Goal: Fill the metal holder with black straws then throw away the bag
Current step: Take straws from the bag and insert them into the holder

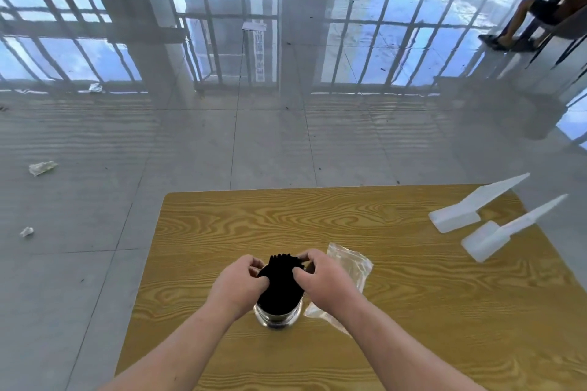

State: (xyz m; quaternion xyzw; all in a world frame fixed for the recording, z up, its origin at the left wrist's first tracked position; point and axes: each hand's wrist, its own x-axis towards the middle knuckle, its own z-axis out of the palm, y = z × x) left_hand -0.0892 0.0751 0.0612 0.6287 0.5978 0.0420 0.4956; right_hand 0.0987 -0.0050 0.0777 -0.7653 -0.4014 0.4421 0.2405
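A bundle of black straws (281, 286) stands upright in the shiny metal holder (277, 318) near the front middle of the wooden table (413, 311). My left hand (239, 284) grips the bundle from the left. My right hand (320, 276) holds it from the right, with fingers curled round the straws near their tops. The empty clear plastic bag (347, 267) lies flat on the table just right of the holder, partly hidden by my right hand and forearm.
Two white plastic wedge-shaped pieces (470, 209) (505, 235) lie at the table's far right. Crumpled paper scraps (41, 167) lie on the tiled floor to the left. A seated person's legs (521, 22) show at the far right.
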